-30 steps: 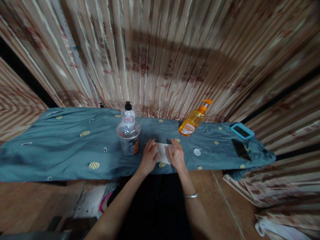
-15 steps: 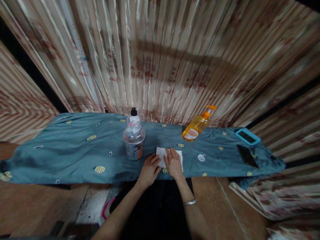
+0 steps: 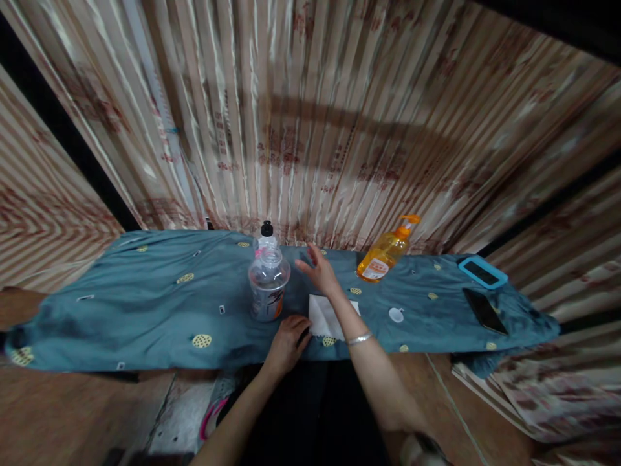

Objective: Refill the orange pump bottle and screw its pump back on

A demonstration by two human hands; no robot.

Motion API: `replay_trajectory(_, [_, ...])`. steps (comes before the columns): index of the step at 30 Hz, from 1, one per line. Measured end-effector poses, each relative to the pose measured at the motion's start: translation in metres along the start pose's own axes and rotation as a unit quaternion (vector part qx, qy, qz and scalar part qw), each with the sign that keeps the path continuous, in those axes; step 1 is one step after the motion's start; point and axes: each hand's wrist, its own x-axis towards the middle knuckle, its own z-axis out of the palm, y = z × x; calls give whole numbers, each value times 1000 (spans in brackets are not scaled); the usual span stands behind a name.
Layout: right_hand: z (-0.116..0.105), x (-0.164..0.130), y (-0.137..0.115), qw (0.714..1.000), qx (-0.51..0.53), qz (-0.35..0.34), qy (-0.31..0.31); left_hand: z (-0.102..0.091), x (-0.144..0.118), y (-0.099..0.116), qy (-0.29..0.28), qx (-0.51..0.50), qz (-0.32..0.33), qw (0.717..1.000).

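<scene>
A white cloth (image 3: 322, 318) with a scalloped edge lies on the covered table in front of me. My left hand (image 3: 289, 342) rests at its left edge, fingers loosely bent and thumb apart, with nothing visible in them. Raised over the far side of the cloth is my right hand (image 3: 319, 270), its fingers spread and holding nothing. Just left of that hand stands a clear plastic container (image 3: 268, 291) with a narrow neck and dark and orange print. A bottle with a black cap (image 3: 266, 234) is partly hidden behind it.
An orange pump bottle (image 3: 383, 257) leans to the right near the back edge. Farther right lie a blue-framed device (image 3: 482, 272) and a dark phone (image 3: 485, 310). The table has a teal patterned cover (image 3: 155, 317); a pleated curtain (image 3: 310, 129) hangs behind it.
My right hand has lifted off the cloth and moved forward, its fingers spreading beside the clear container. My left hand has drawn back to the cloth's left edge. The view has shifted slightly.
</scene>
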Motion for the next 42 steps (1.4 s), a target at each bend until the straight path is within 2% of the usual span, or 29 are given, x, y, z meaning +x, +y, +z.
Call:
replay_trajectory(3, [15, 52, -19, 996, 74, 1, -40, 0, -4, -1, -1, -9, 10, 1000])
replay_trajectory(6, [28, 83, -37, 991, 104, -17, -87, 0, -5, -2, 0, -11, 9, 1000])
replay_trajectory(10, [47, 99, -54, 979, 132, -39, -148, 0, -5, -2, -6, -9, 5, 1000])
replay_trajectory(12, [54, 100, -54, 977, 145, -37, -151, 0, -5, -2, -10, -8, 4, 1000])
replay_trajectory(14, [53, 98, -50, 979, 155, -28, -128, 0, -6, -2, -15, -5, 7, 1000])
replay_trajectory(16, [39, 92, -42, 982, 164, -19, -88, 1, -7, -2, -21, -1, 11, 1000])
replay_trajectory(19, [-2, 72, -31, 986, 167, -18, -23, 1, -7, -4, -23, 6, 10, 1000])
replay_trajectory(23, [-66, 29, -24, 990, 136, -29, 34, 1, -6, -7, -10, 8, 19, 1000])
replay_trajectory(26, [-94, -8, -21, 994, 101, -22, 45, 1, -4, -9, -3, 13, 34, 999])
replay_trajectory(28, [-102, -30, -19, 995, 85, -14, 42, 1, -3, -10, 6, 16, 33, 999])
replay_trajectory(32, [-103, -61, -12, 996, 76, -4, 46, 1, -2, -14, 13, -14, 26, 999])
replay_trajectory(34, [-101, -68, -10, 995, 78, -4, 58, 1, -1, -15, 24, -48, -3, 999])
replay_trajectory(36, [-100, -72, -9, 994, 79, -5, 69, 4, 3, -13, 66, -82, -50, 993])
replay_trajectory(38, [-97, -73, -11, 994, 74, -6, 76, 10, 13, -4, 126, -101, -81, 984])
replay_trajectory(42, [-88, -75, -20, 994, 44, -2, 96, 31, 52, 29, 153, -164, -79, 971])
